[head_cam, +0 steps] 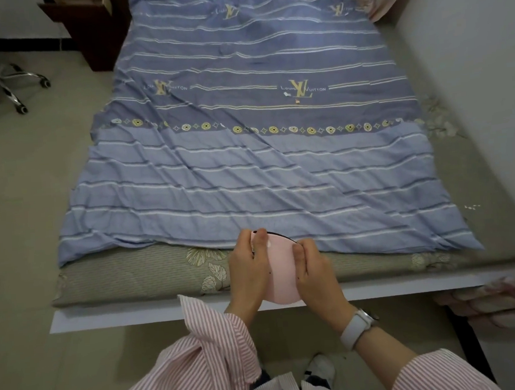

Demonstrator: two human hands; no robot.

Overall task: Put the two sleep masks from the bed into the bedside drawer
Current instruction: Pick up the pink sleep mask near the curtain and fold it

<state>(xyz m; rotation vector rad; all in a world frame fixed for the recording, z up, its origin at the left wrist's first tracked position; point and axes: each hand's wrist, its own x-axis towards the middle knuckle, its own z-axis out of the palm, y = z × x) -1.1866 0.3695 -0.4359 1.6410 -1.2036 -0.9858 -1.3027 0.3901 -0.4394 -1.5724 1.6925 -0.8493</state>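
Both hands, left (pixel 249 271) and right (pixel 313 270), close together, fingers curled, thumbs up.

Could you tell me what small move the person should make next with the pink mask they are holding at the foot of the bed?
Probably carry it toward the dark wooden bedside cabinet at the far left. Both the left hand and right hand already grip the pink sleep mask, lifted over the mattress edge, and no other mask shows on the blue striped cover.

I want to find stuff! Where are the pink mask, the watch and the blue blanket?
pink mask (pixel 281 272): head view, middle of its pink face.
watch (pixel 358 325): head view, its white band.
blue blanket (pixel 248 171): head view, striped middle.
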